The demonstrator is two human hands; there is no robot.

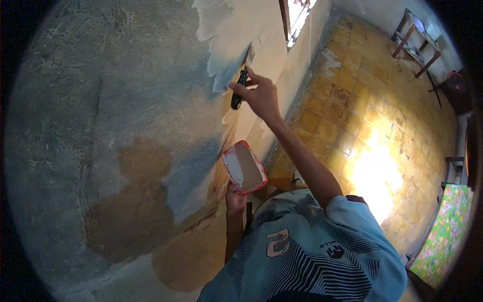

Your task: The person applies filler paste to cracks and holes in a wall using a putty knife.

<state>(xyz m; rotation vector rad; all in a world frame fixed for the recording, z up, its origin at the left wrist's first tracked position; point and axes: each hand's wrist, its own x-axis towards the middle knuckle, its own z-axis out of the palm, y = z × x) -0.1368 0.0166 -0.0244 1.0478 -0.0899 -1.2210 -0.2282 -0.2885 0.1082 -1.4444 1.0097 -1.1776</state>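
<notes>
My right hand is closed round the black handle of a putty knife. Its thin blade points up and away, seen nearly edge-on against the wall, on or close to a pale coated patch. Lower down, my left hand supports a small rectangular tub with a red, smeared rim. White and greyish filler shows inside the tub. Most of the fingers of my left hand are hidden beneath it. The bare grey wall spreads to the left of both hands, with a ragged edge where the pale coat begins.
A window opening breaks the wall at the top. To the right lies a yellow tiled floor with a bright sunlit spot. A small wooden table stands at the far right, and a green flowered cloth covers something nearer.
</notes>
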